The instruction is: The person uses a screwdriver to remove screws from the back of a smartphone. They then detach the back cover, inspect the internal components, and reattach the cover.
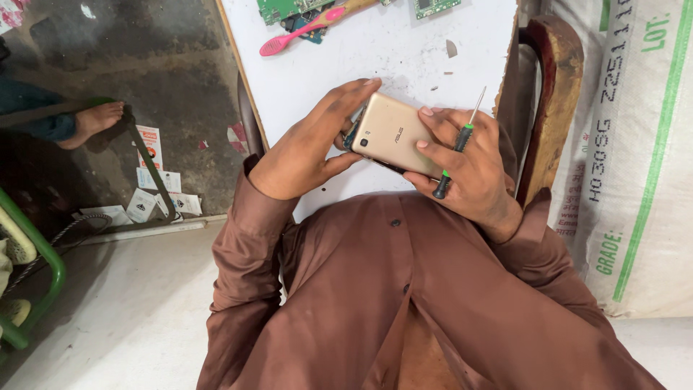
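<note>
- The person's left hand (307, 148) gripped the left end of a gold phone (393, 135), fingers curled over its top edge and thumb pressed against its lower side.
- The right hand (469, 170) clasped the phone's right end, with fingertips resting on the gold back cover.
- The phone was held back side up, tilted, just above the near edge of the white bench (375, 58), close to the person's chest.
- A small screwdriver (459, 144) with a black-and-green handle was tucked between the fingers of that same right hand, its thin metal shaft pointing up and away toward the bench's right edge.
- A dark rim showed beneath the gold cover at the phone's left end and lower side; whether the cover was lifted off the body cannot be told.
- Toward the far edge of the bench lay a pink toothbrush (303, 29), bristle end toward the left edge, touching green circuit boards (285, 9).
- Another green board (435, 6) lay at the far edge, farther right.
- A few small chips (450, 49) were scattered on the bench surface near the right edge.
- A wooden chair arm (552, 87) stood just beside the bench's right edge, with a white woven sack (635, 144) beyond it.
- Another person's bare foot (97, 121) rested on the dark floor, well apart from the bench's left edge.
</note>
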A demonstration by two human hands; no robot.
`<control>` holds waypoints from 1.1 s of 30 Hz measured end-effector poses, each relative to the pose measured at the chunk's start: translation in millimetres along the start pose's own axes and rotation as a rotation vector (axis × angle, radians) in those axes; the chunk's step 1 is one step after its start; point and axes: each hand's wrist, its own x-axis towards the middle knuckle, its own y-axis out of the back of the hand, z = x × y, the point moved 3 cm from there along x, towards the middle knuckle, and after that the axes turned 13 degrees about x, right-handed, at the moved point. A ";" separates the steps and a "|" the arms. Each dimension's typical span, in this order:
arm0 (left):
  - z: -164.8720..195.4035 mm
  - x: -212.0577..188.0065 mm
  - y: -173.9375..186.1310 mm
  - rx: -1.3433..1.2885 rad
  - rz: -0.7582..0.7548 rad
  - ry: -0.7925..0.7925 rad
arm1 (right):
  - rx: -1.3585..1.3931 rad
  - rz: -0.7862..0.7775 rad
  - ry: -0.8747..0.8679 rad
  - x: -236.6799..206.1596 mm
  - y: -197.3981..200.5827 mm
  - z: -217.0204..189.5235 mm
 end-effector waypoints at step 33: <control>-10.2 -14.0 -27.8 -0.438 -0.062 0.048 | 0.474 0.196 -0.222 -22.9 1.8 8.7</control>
